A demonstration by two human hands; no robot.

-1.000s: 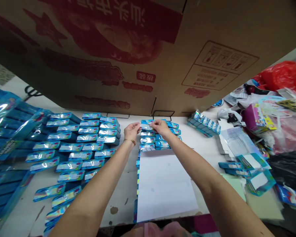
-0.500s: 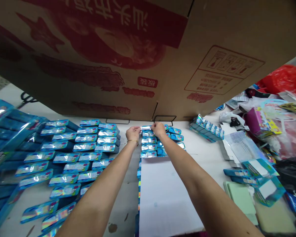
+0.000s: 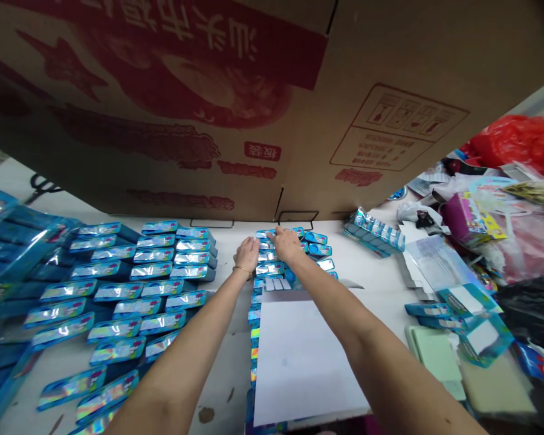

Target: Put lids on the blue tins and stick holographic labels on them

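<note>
In the middle of the table stand small blue boxes with shiny fronts, packed close together. My left hand, a thin bracelet at its wrist, lies along their left side with fingers stretched out. From the right, my right hand reaches over the group, its fingertips touching the boxes at the far end; its fingers are apart and part of the palm is hidden. A white sheet lies just nearer than the group, over more blue boxes that show along its left edge.
A big printed carton looms across the back. Rows of similar blue boxes fill the left, beside a wrapped stack and scissors. At right lie a tilted row of packs, green pads and plastic bags.
My left hand has moved slightly nearer and now lies along the boxes' side. My right hand has shifted slightly on the far boxes. The white sheet's far edge sits a little lower.
</note>
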